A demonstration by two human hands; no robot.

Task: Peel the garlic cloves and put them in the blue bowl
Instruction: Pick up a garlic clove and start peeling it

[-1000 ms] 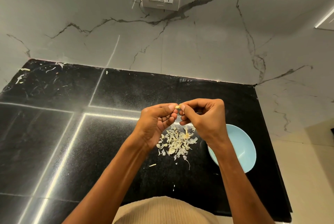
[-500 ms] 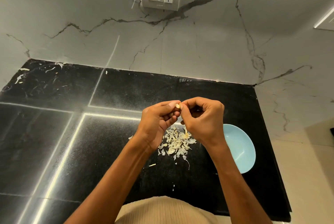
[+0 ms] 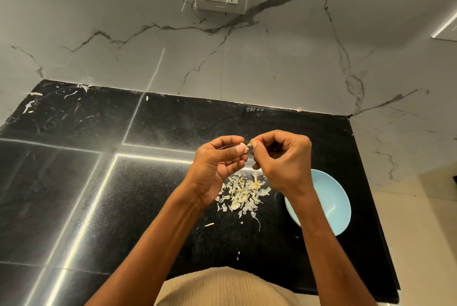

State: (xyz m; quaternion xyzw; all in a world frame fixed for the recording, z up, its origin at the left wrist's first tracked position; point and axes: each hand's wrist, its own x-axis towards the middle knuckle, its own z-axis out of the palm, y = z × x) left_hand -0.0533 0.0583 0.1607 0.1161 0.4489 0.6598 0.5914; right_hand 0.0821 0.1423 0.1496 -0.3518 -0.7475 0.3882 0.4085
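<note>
Peeling stage: a small pale garlic clove is held in the air above the black speckled stone surface, between the two hands, so the step in hand appears to be stripping its skin.
Clove appearance: cream-coloured, mostly hidden by fingertips; whether any skin remains on it cannot be told at this size.
Left hand: thumb and curled fingers pinch the clove from the left side.
Right hand: fingers curled, thumb and forefinger nipping a thin pale skin flake just beside the clove, apparently tugging it away.
Discarded skins: a loose heap of papery white garlic peelings lies on the surface directly below the hands.
Round light-blue bowl: stands on the surface just right of the heap, partly hidden by the right wrist; its visible interior shows no cloves.
Next move, as judged: finish freeing the skin, let it fall onto the heap, then carry the bare clove rightward and drop it into the bowl.
Risk, as judged: the small clove may slip from the pinch.
</note>
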